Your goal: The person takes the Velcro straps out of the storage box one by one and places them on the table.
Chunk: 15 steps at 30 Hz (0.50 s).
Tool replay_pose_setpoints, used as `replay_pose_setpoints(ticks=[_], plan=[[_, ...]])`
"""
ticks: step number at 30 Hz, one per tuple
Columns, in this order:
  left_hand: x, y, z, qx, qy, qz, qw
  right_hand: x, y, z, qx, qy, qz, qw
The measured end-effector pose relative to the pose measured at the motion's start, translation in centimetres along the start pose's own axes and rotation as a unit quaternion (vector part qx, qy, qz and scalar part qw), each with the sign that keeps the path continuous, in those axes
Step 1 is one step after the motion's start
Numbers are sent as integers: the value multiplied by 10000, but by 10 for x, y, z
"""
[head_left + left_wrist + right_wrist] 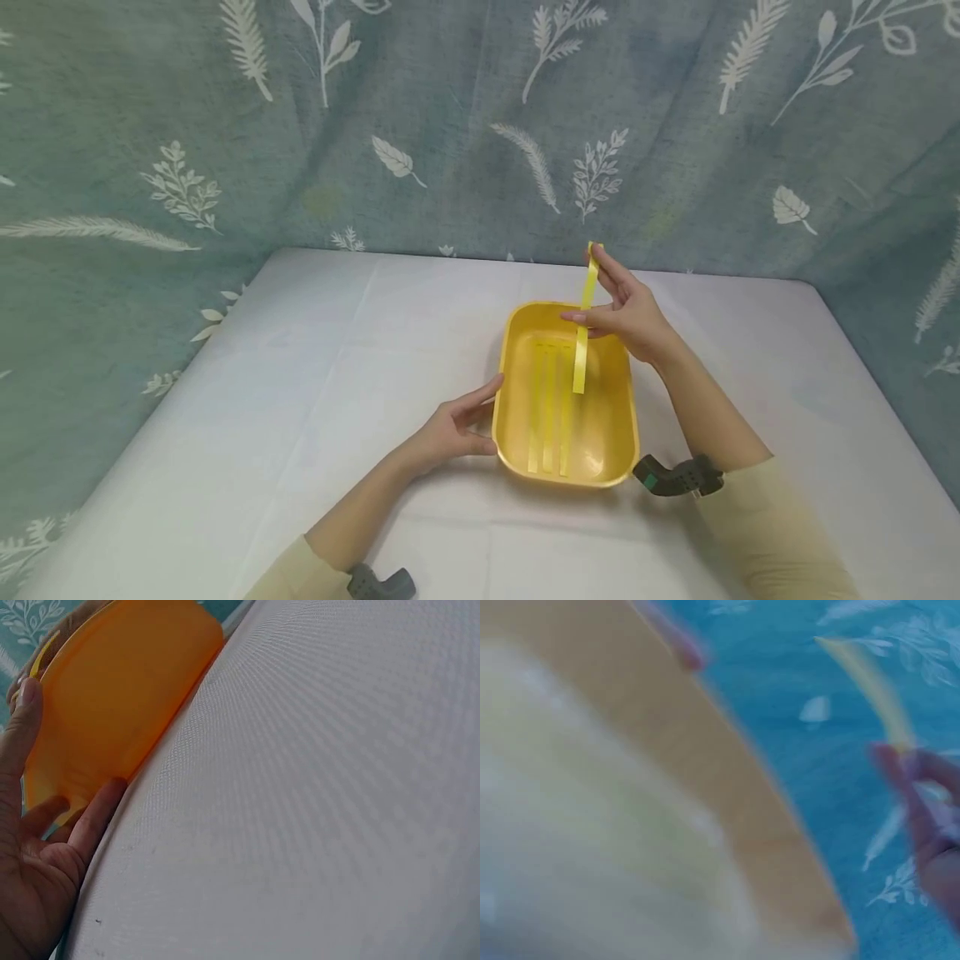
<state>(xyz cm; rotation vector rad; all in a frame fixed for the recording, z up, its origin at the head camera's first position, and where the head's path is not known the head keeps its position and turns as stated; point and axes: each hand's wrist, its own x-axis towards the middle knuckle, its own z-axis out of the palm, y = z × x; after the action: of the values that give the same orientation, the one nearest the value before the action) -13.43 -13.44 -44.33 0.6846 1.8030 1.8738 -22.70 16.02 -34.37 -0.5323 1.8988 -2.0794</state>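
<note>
A yellow, rounded rectangular tub (611,417) stands on the table, its inside facing up. My left hand (453,427) touches its left side with extended fingers; in the left wrist view, the thumb is near the rim and other fingertips lie against the outer wall (127,697). Above the tub's far right part, my right hand (626,312) pinches a thin, flat yellow strip (581,358) that hangs lengthwise over the inside. The right wrist view is blurred but shows this strip (874,690) above the fingers, slightly bent. Three similar yellow strips (548,408) lie side by side on the tub's floor.
White cloth (360,358) covers the table around the tub. Behind it hangs a green-blue curtain (450,108) with white leaf prints, which also runs down both sides. Dark bands with camera mounts (678,477) sit on both wrists.
</note>
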Motion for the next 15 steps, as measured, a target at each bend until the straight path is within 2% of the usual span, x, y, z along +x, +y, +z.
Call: replay_pose_setpoints(ticks=[4, 8, 15], plan=[[1, -2, 1, 21, -56, 76, 10000, -10, -3, -3, -9, 125, -168, 9998], [0, -1, 1, 36, -56, 117, 9999, -18, -6, -7, -131, 98, -169, 9997], [-1, 1, 1, 81, -30, 37, 10000, -31, -7, -17, -605, 159, -120, 9980]])
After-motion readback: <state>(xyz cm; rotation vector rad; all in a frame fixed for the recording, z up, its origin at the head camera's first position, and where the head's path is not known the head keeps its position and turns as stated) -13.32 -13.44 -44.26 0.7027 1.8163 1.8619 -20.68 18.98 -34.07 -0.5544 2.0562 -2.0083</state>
